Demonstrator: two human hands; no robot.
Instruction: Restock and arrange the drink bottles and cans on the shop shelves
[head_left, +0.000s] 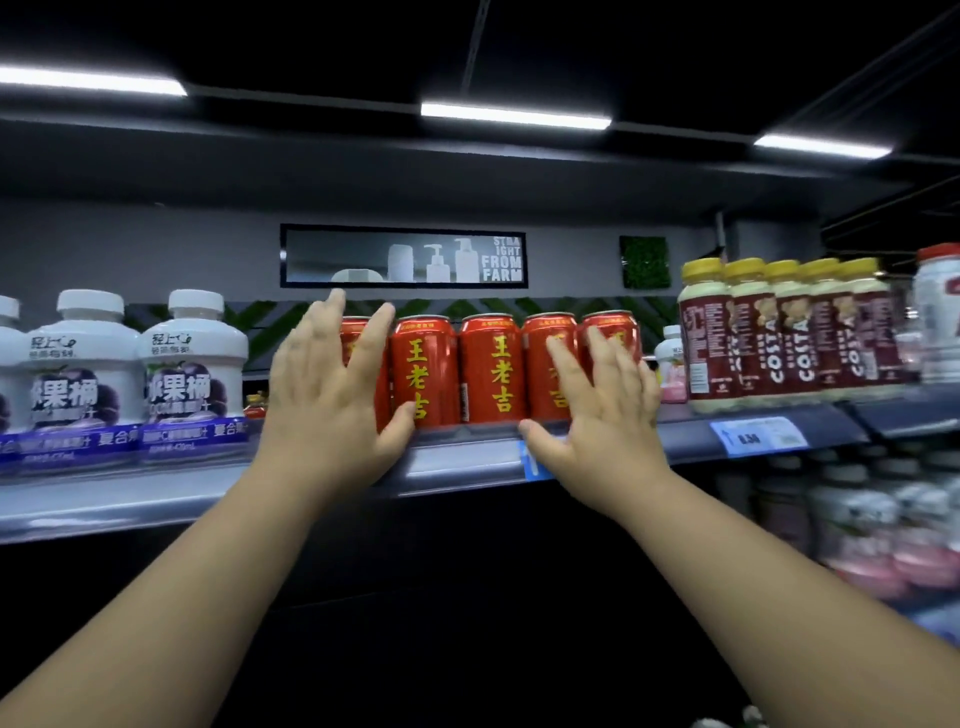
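Note:
A row of several red cans (491, 369) with yellow lettering stands at the front of the top shelf (457, 460). My left hand (332, 395) lies flat against the leftmost cans, fingers spread, thumb under the second can. My right hand (602, 410) rests, fingers apart, on the two rightmost cans, its thumb on the shelf's edge strip. Neither hand closes around a can. The cans behind both hands are partly hidden.
White plum-drink bottles (192, 374) stand left of the cans. Yellow-capped brown coffee bottles (779, 338) stand to the right, with a small pink bottle (671, 369) behind the gap. A lower shelf at right holds more bottles (857, 519). A blue price tag (761, 436) sits on the rail.

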